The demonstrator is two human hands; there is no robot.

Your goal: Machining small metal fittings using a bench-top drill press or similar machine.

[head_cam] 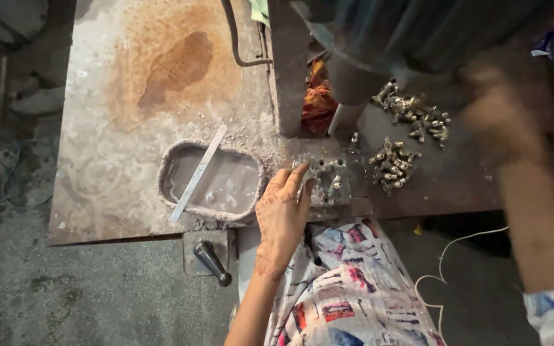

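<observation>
My left hand (283,208) rests on the metal bench beside a small steel fixture block (329,181) that holds a few small brass parts upright. Its fingertips touch the block's left edge; I cannot tell whether they pinch anything. My right hand (504,112) is blurred with motion, raised at the right near a pile of small brass fittings (418,115). A second heap of brass fittings (392,165) lies just right of the block. Whether the right hand holds a part is hidden by blur.
A shallow tray of grey liquid (213,181) with a flat white stick (198,173) sits left of my left hand. A rusty plate (161,70) lies behind it. A press column (354,83), an orange rag (318,99), a black lever handle (211,259) and a white cord (444,269) surround the spot.
</observation>
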